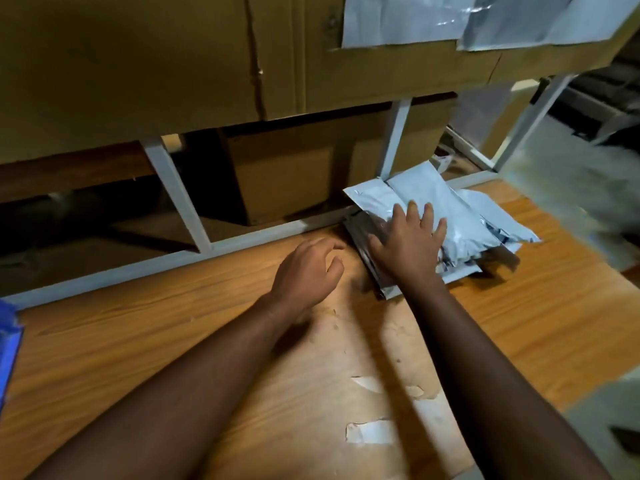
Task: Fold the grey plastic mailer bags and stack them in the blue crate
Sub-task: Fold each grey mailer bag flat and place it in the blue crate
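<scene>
right hand [410, 242] is lying flat, fingers spread, pressing on mailer pile [460, 220] at the table's [138, 341] far edge; left hand [306, 268] is hovering beside it, loosely curled, holding nothing; blue crate [8, 348] is sitting far left.

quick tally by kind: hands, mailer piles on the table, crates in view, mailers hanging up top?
Hands: 2, left hand and right hand
Pile of grey mailer bags on the wooden table: 1; bags in it too overlapped to count
Blue crate: 1, only a corner shows
Hanging mailers: 2
Total: 6
</scene>
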